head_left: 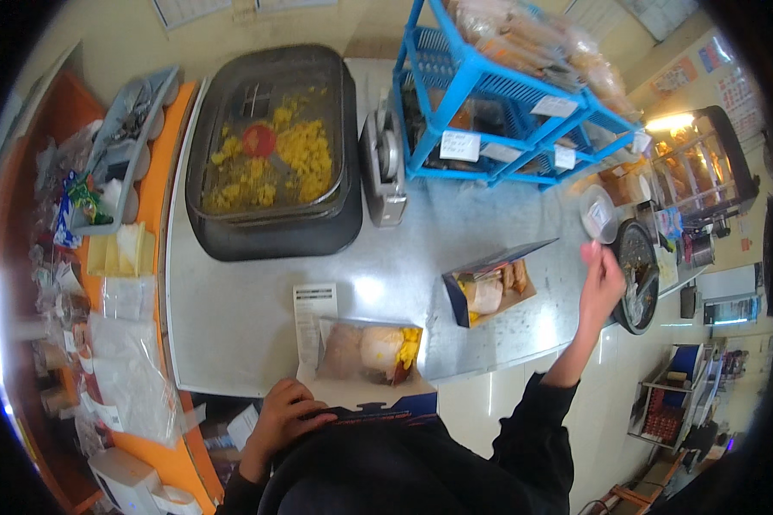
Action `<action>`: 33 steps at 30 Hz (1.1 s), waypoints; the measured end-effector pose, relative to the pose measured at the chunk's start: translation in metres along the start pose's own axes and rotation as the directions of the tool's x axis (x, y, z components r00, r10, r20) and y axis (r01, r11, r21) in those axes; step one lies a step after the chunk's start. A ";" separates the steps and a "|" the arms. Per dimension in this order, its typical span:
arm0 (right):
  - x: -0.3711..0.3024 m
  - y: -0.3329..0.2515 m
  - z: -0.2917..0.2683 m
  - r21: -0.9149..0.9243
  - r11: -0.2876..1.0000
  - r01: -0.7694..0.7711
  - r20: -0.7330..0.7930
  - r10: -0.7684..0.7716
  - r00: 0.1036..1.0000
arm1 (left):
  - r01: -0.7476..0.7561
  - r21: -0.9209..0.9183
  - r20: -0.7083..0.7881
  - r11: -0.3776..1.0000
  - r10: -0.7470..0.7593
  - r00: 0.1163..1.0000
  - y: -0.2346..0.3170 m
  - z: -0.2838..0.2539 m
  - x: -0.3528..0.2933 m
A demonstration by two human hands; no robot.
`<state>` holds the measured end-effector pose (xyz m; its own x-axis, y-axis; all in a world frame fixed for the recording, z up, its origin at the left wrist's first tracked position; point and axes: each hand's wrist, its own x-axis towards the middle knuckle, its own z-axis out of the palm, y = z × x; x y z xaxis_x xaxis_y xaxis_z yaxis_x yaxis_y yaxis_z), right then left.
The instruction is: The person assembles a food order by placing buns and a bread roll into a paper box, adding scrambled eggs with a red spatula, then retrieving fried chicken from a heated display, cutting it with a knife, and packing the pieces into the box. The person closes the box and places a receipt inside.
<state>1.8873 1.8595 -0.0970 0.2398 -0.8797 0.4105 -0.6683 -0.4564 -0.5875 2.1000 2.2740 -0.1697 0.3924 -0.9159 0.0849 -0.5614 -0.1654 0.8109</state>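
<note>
My left hand has its fingers curled over the lid flap of an opened cardboard food box at the table's front edge. Inside lie rice, yellow pieces like scrambled egg, and something brown at the left, blurred behind a film or steam. My right hand is raised at the right, its fingers pinched together at a small pink thing too blurred to name. Close beyond it stands a clear plastic tub, with a black pan beside it. A second filled food box sits open, left of that hand.
A dark lidded pan of yellow food stands at the back left. Beside it are a metal scale and a blue tiered rack. A paper slip lies behind the near box. An orange shelf holds a grey cutlery tray.
</note>
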 end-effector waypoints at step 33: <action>0.295 0.152 0.141 -0.413 0.754 0.511 0.072 -0.532 0.843 | 0.111 0.040 -0.101 0.993 -0.106 0.989 0.003 0.004 0.007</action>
<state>1.9560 1.5123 -0.1635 0.6090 -0.5087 0.6086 -0.6717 -0.7388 0.0547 2.0986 2.2654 -0.1689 0.5216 -0.8513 0.0564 -0.5430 -0.2802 0.7916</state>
